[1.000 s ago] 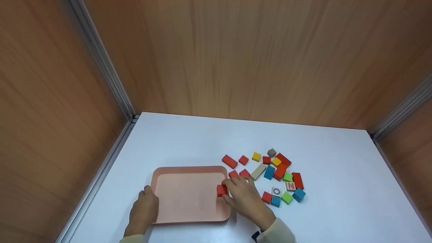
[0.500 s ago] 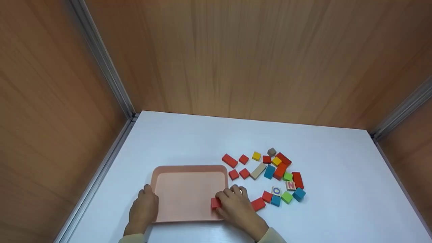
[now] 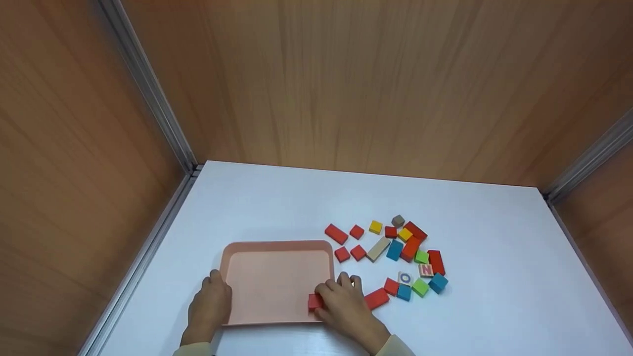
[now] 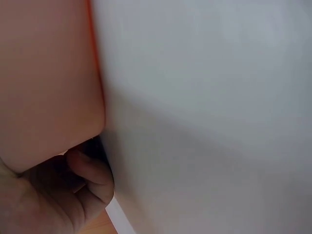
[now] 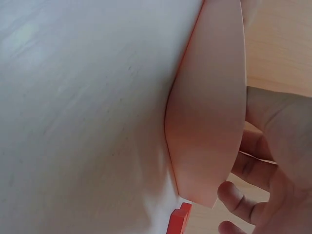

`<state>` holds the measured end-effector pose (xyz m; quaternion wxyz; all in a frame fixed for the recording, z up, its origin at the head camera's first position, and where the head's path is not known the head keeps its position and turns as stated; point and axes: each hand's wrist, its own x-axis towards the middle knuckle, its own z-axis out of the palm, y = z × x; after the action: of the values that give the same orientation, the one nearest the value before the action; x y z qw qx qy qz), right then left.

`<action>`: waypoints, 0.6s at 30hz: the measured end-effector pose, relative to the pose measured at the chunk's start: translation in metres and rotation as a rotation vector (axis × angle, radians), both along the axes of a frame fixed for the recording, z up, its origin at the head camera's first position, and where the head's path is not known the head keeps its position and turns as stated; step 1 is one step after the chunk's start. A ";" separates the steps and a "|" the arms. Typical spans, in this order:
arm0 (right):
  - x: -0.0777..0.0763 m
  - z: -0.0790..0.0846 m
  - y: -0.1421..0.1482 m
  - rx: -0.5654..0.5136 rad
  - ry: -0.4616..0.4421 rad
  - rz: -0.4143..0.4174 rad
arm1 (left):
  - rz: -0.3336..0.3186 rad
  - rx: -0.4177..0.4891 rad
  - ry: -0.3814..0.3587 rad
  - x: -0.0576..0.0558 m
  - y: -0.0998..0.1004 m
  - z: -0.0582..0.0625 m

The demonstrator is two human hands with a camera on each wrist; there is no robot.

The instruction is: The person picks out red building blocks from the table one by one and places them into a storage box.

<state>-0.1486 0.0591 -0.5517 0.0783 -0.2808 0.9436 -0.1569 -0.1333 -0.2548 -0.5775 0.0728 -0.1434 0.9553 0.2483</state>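
Note:
A shallow pink tray (image 3: 277,287) lies on the table in the head view. My left hand (image 3: 210,304) grips its left side; in the left wrist view the curled fingers (image 4: 90,173) are at the tray's outer wall. My right hand (image 3: 343,304) reaches over the right rim near the front corner and pinches a red block (image 3: 314,302) inside the tray. That block is partly covered by my thumb and fingers, and in the right wrist view the tray wall (image 5: 209,112) hides it.
Several toy blocks lie scattered right of the tray: a long red block (image 3: 377,299) close to my right hand, a yellow cube (image 3: 376,227), a beige bar (image 3: 378,249), a blue block (image 3: 438,283), and letter cubes, one with an N (image 3: 426,270). Wooden panels (image 3: 346,89) enclose the table.
My right hand has carried the red block from above the tray's right rim down toward the front right corner, uncovering red blocks behind it. My left hand stays at the tray's left side.

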 end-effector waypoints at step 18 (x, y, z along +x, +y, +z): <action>0.003 0.011 0.011 -0.054 0.077 -0.040 | 0.003 -0.002 -0.044 0.000 0.001 0.004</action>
<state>-0.1452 0.0703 -0.5405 0.0313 -0.2696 0.9468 -0.1729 -0.1334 -0.2535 -0.5733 0.0934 -0.1505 0.9533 0.2444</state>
